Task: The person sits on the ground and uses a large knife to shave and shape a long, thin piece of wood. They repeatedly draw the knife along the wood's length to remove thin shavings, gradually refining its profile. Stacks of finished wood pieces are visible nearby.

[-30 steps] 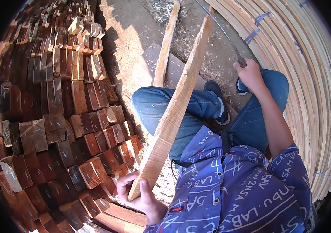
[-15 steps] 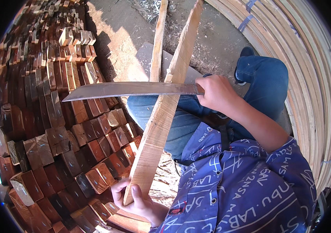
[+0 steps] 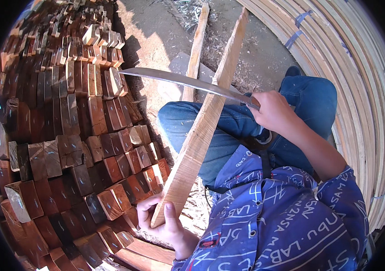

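Note:
My left hand (image 3: pixel 170 224) is closed round the near end of a long, rough-sawn wooden plank (image 3: pixel 194 147), which slants up and away to the right. The thumb lies along its near face. In my right hand (image 3: pixel 274 109) is the handle of a machete (image 3: pixel 179 79); the fist hides that handle. Its long metal blade reaches left across the plank's upper part, and its edge meets or lies just over the wood there. The plank's far end narrows, with a rough, chipped edge.
A second narrow board (image 3: pixel 196 56) lies beyond my knee, its near end by a flat grey slab (image 3: pixel 177 67). Stacked reddish-brown wood blocks (image 3: pixel 72 149) rise along the left. Long pale strips (image 3: pixel 337 58) tied with blue bands curve along the right. Shavings litter the ground.
The machete has tilted, its tip rising while the handle end sits slightly lower and further right. The whole view has shifted a little; my left hand keeps its hold on the plank.

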`<action>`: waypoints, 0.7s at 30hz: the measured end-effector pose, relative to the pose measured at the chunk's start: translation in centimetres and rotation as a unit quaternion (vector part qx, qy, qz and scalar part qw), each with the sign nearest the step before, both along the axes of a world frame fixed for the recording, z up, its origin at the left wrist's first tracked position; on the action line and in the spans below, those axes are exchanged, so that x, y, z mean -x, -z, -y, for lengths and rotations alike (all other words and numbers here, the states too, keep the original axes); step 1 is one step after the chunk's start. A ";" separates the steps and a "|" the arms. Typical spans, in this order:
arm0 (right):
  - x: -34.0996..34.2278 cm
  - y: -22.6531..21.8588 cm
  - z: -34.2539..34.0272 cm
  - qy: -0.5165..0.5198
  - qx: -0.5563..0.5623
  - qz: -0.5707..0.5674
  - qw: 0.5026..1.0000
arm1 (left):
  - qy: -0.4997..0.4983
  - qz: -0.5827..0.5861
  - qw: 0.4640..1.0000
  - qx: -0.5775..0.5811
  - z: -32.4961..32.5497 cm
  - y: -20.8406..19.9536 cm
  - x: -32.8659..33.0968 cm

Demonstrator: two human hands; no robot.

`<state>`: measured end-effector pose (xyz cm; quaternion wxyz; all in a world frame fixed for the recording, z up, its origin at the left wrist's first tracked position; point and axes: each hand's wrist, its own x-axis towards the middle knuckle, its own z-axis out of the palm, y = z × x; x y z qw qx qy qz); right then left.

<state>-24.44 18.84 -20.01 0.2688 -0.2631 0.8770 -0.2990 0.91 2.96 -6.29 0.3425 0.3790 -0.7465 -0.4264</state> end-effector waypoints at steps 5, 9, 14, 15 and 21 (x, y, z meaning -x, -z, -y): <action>-1.3 -4.6 0.5 -0.089 0.136 -0.034 0.986 | -0.021 -0.017 0.999 -0.016 -0.6 -0.5 1.1; 3.9 3.8 -1.9 0.075 -0.062 -0.083 0.992 | -0.014 0.027 0.999 0.032 -0.6 -0.7 0.9; 6.4 5.0 -5.3 0.181 -0.021 -0.001 0.983 | -0.035 -0.007 0.999 0.005 -0.6 -0.3 0.9; 5.4 3.0 -4.3 0.170 0.005 0.012 0.985 | -0.030 -0.024 0.999 0.011 -1.0 -0.9 1.6; 1.0 -4.4 0.0 -0.030 0.154 -0.030 0.987 | 0.003 -0.014 1.000 0.022 0.1 -2.2 2.7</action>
